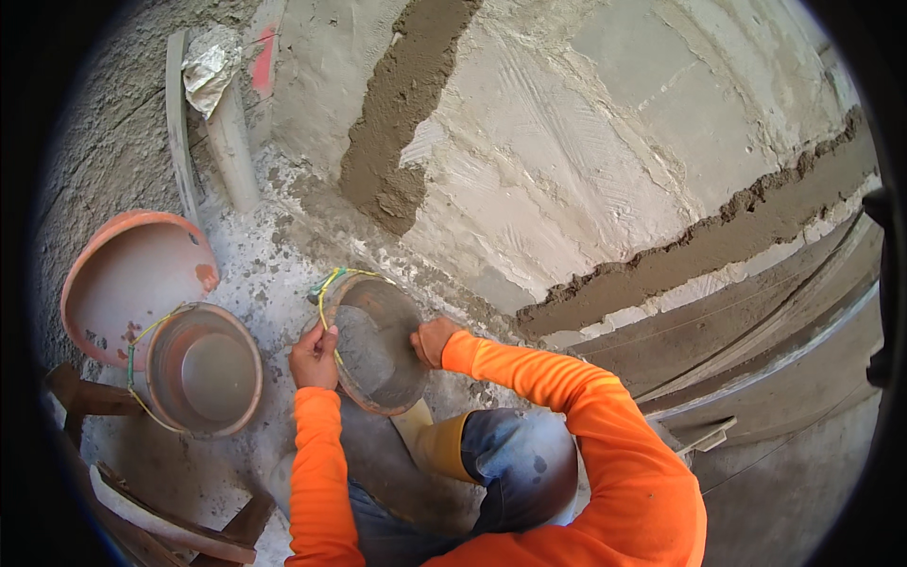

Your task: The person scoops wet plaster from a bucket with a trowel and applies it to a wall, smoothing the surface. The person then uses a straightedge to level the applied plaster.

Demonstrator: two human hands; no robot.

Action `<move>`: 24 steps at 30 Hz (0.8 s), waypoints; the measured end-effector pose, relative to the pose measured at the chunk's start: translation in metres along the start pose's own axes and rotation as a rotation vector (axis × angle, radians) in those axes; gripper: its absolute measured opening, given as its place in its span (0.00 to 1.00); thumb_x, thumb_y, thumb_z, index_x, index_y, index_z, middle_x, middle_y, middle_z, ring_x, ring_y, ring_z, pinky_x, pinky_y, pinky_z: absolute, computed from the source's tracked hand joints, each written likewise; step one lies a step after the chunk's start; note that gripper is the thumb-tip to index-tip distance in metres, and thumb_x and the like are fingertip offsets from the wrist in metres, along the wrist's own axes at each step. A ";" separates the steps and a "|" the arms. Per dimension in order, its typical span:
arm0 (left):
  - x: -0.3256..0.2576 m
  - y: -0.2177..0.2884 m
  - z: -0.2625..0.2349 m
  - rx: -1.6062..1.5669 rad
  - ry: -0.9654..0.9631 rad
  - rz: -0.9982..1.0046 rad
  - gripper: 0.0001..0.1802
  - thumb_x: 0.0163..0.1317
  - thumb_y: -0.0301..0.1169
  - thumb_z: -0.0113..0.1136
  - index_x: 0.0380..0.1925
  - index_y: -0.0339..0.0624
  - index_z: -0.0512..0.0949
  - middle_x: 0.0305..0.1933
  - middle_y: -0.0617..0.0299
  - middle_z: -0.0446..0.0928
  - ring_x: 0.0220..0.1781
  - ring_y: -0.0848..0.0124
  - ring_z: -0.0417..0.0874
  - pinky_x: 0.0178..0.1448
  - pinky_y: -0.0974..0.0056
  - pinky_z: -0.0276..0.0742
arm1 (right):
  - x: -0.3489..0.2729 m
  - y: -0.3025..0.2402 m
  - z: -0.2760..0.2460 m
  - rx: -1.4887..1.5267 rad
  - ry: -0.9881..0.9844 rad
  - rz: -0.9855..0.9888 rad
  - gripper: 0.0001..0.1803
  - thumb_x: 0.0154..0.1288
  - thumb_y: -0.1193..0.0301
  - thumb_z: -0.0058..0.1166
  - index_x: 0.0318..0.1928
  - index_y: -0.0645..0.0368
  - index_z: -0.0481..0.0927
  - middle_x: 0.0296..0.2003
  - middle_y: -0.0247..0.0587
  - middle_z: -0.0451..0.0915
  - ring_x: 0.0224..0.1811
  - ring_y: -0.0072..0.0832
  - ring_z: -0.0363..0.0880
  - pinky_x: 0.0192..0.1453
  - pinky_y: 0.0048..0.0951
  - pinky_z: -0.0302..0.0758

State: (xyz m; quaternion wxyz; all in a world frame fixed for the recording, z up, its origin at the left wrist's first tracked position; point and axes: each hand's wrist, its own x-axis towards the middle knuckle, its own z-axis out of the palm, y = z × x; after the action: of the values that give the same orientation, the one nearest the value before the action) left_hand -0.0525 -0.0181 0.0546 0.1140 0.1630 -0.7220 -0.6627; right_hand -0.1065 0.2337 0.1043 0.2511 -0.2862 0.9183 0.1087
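While you crouch over the splattered grey floor point(274, 253), the head view shows both your hands at a round, brown-red bucket point(401, 312) with a grey, mortar-stained inside, set in front of you near the foot of the wall. Your left hand point(315, 359) has its fingers closed on the bucket's thin yellow-green cord handle point(322, 304) at the left rim. Your right hand point(435, 340) is curled against the opposite rim; you cannot tell from here how firmly it grips.

To your left stands a second round, brown-red bucket point(168, 357) holding pale grey matter, its own yellow-green cord point(130, 367) hanging over the side. Just behind it, a wide terracotta-coloured basin point(132, 269) leans on edge. Further off, a pale upright pipe point(231, 151) topped with crumpled silvery wrapping point(210, 71) stands beside a narrow, slightly curved grey strip point(178, 123).

Ahead of you, the rough, pale grey wall point(539, 151) carries two darker, ragged-edged mortar bands: an upper-left band point(395, 118) and a long right-hand band point(709, 244). A red-pink mark point(265, 62) shows near the pipe. Brown wooden pieces point(113, 401) lie at your lower left, and your yellow boot point(449, 448) is just beside the held bucket.
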 end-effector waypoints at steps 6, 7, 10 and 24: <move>0.003 -0.009 -0.008 0.091 0.022 -0.095 0.18 0.63 0.34 0.67 0.51 0.38 0.83 0.30 0.66 0.80 0.32 0.80 0.75 0.40 0.71 0.73 | -0.035 -0.028 0.043 0.488 0.019 0.058 0.24 0.65 0.46 0.54 0.41 0.54 0.82 0.28 0.48 0.83 0.36 0.50 0.83 0.42 0.48 0.77; 0.005 -0.012 -0.012 0.116 0.014 -0.105 0.19 0.64 0.34 0.66 0.52 0.36 0.82 0.33 0.66 0.82 0.34 0.81 0.75 0.42 0.72 0.73 | -0.038 -0.029 0.043 0.514 0.027 0.028 0.23 0.65 0.46 0.54 0.43 0.53 0.82 0.29 0.49 0.83 0.37 0.51 0.83 0.43 0.48 0.77; 0.011 -0.017 -0.018 -0.008 0.101 -0.082 0.18 0.63 0.37 0.67 0.50 0.40 0.83 0.25 0.64 0.79 0.28 0.79 0.73 0.37 0.69 0.73 | -0.045 -0.030 0.035 0.463 0.048 0.058 0.22 0.67 0.47 0.52 0.44 0.53 0.81 0.30 0.50 0.84 0.38 0.52 0.83 0.44 0.49 0.77; 0.018 -0.039 -0.051 0.085 0.192 -0.285 0.18 0.66 0.33 0.64 0.51 0.34 0.82 0.46 0.56 0.85 0.47 0.73 0.82 0.54 0.66 0.75 | -0.060 0.018 -0.067 1.124 -0.127 -0.034 0.18 0.68 0.55 0.59 0.35 0.58 0.79 0.20 0.38 0.77 0.20 0.32 0.76 0.25 0.31 0.72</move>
State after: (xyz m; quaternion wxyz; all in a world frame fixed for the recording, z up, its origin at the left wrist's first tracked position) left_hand -0.0465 -0.0746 0.0201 0.0804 0.3308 -0.7047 -0.6225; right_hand -0.1008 0.2538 0.1934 0.4215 -0.1161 0.8132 -0.3840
